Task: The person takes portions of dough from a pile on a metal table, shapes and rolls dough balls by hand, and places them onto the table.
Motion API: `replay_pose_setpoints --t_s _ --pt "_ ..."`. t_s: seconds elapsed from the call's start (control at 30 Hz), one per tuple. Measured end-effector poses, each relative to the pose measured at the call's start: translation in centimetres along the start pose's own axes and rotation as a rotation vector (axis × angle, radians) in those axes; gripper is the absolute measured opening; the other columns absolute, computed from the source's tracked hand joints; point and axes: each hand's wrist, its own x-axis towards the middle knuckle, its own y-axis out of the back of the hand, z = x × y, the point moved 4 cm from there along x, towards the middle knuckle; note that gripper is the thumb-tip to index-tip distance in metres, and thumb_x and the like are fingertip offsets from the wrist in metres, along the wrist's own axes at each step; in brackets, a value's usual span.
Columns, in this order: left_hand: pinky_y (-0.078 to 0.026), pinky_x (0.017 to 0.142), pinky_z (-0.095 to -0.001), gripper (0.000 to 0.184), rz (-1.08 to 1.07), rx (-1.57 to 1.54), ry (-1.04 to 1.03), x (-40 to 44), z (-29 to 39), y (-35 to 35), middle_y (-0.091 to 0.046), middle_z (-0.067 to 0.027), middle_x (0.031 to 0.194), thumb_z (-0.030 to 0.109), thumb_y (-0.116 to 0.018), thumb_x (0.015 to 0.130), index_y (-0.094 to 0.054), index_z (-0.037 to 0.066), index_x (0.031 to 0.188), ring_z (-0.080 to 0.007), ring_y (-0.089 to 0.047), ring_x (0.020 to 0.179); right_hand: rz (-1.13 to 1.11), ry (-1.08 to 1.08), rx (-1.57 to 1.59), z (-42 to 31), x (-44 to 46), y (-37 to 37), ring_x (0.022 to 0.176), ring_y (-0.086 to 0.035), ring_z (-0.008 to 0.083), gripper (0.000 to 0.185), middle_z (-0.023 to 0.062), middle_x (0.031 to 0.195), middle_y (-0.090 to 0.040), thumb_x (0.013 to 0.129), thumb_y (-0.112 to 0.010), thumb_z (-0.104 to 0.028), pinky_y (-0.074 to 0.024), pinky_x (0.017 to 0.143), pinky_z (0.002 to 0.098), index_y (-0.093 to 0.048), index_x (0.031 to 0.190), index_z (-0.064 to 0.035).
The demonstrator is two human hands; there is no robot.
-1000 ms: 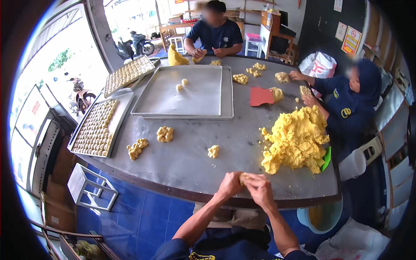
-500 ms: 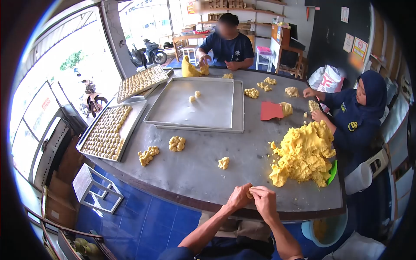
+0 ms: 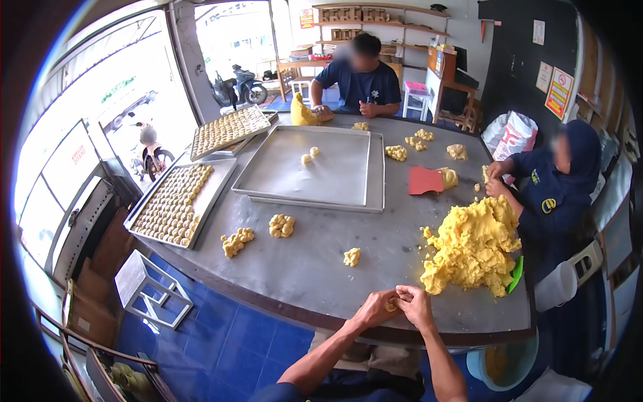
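Observation:
At the table's front edge, my left hand [image 3: 376,309] holds a small piece of dough [image 3: 391,305] in its curled fingers. My right hand [image 3: 414,305] meets it from the right, its fingertips pinched at the same dough. Just beyond my hands lies a small dough cluster [image 3: 351,256]. A big crumbly yellow mound [image 3: 474,248] rises to the right, with a green scraper [image 3: 516,275] partly under its edge. Two more clusters, one lumpy [image 3: 238,242] and one rounder [image 3: 282,226], rest on the left half of the metal table [image 3: 308,281].
A large tray [image 3: 281,177] holds two dough balls. Filled trays [image 3: 179,204] stand at the left. A co-worker [image 3: 367,80] sits across the table; another [image 3: 562,174] works at the right beside a red sheet [image 3: 425,180]. A white stool [image 3: 134,278] stands on the floor.
The view has shifted, so the table appears lower and further right. My hands stay together at the dough. The right co-worker's hands have come together, and the far co-worker's hand has moved down beside the yellow dough.

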Motion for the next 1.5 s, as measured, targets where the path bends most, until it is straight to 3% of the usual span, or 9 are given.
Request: replay_pose_setpoints --t_s 0.37,0.43,0.57,0.7,0.97,1.13,1.2,1.33,1.5 --pt "-0.053 0.075 -0.0416 0.033 0.075 -0.036 -0.013 0.0 0.1 -0.6 -0.069 -0.0201 0.086 0.032 -0.07 0.091 -0.066 0.0 0.097 -0.0362 -0.069 0.083 0.01 0.187 -0.029 -3.8 -0.9 1.3 0.092 -0.07 0.0175 0.031 0.0125 0.101 -0.071 0.079 -0.077 0.002 -0.0566 0.085 0.0293 -0.07 0.109 0.0053" --pt "-0.051 0.072 -0.0418 0.039 0.104 0.036 0.066 -0.3 -0.6 -0.2 -0.067 -0.02 0.081 0.038 -0.064 0.096 -0.065 -0.001 0.096 -0.0352 -0.066 0.077 0.237 0.343 -0.14 -6.2 -1.4 4.2 0.083 -0.068 0.0177 0.015 0.0107 0.094 -0.072 0.081 -0.074 0.003 -0.0549 0.074 0.0307 -0.076 0.096 0.0001" --pt "-0.045 0.062 -0.032 0.054 -0.022 -0.448 0.234 0.2 -2.3 0.1 -0.059 -0.0046 0.072 0.044 -0.043 0.107 -0.062 0.0 0.083 -0.0131 -0.052 0.065 0.542 0.479 -0.751 -4.2 -0.4 9.2 0.107 -0.066 0.0388 0.033 0.0243 0.12 -0.066 0.091 -0.068 -0.01 -0.052 0.09 0.0417 -0.067 0.119 0.0066" --pt "-0.04 0.059 -0.0286 0.055 0.041 -0.669 0.216 0.5 -3.2 0.1 -0.048 0.0018 0.069 0.049 -0.04 0.107 -0.061 0.001 0.092 -0.0083 -0.043 0.062 0.29 0.261 -0.674 -0.9 -0.7 9.2 0.111 -0.061 0.0432 0.039 0.0281 0.127 -0.061 0.095 -0.063 -0.015 -0.0496 0.095 0.0435 -0.061 0.126 0.0089" --pt "-0.044 0.086 -0.0406 0.035 -0.03 -0.234 0.105 -1.4 -2.2 2.2 -0.052 -0.0144 0.095 0.033 -0.04 0.108 -0.056 0.001 0.105 -0.0275 -0.053 0.09 0.377 0.17 -0.781 1.3 -4.2 6.6 0.125 -0.052 0.0434 0.047 0.0276 0.143 -0.049 0.098 -0.053 -0.006 -0.0421 0.106 0.0449 -0.044 0.143 0.0067" --pt "-0.041 0.094 -0.0405 0.011 0.115 0.329 -0.33 -0.7 -0.9 2.4 -0.053 -0.013 0.095 0.011 -0.06 0.088 -0.059 0.006 0.097 -0.0306 -0.05 0.095 0.375 0.134 -0.617 0.4 -3.7 7.5 0.124 -0.053 0.0409 0.039 0.026 0.14 -0.05 0.097 -0.054 -0.006 -0.0426 0.106 0.0437 -0.055 0.134 0.006" --pt "-0.047 0.093 -0.0427 0.014 0.121 0.262 -0.003 -0.3 0.4 4.3 -0.064 -0.0128 0.101 0.015 -0.066 0.088 -0.066 0.006 0.1 -0.0353 -0.058 0.102 0.451 0.176 -0.562 0.9 -3.5 7.7 0.123 -0.053 0.0407 0.035 0.0238 0.139 -0.051 0.096 -0.057 -0.007 -0.0433 0.105 0.0432 -0.06 0.129 0.0047" --pt "-0.046 0.103 -0.0443 0.015 0.187 0.403 -0.183 -1.5 -1.1 5.1 -0.068 -0.0143 0.114 0.007 -0.058 0.095 -0.058 0.0 0.108 -0.0349 -0.057 0.124 0.654 0.461 -0.729 -1.0 -4.1 7.6 0.119 -0.055 0.0389 0.031 0.018 0.132 -0.054 0.096 -0.057 -0.004 -0.0482 0.097 0.0428 -0.064 0.126 0.0017" --pt "-0.045 0.092 -0.0454 0.018 0.075 0.406 0.106 1.1 0.3 5.7 -0.067 -0.0143 0.111 0.019 -0.051 0.1 -0.057 0.002 0.103 -0.0345 -0.059 0.113 0.602 0.354 -0.456 1.0 -4.6 8.1 0.112 -0.06 0.0361 0.028 0.0179 0.121 -0.059 0.097 -0.057 -0.001 -0.0525 0.088 0.0399 -0.062 0.124 0.0015"
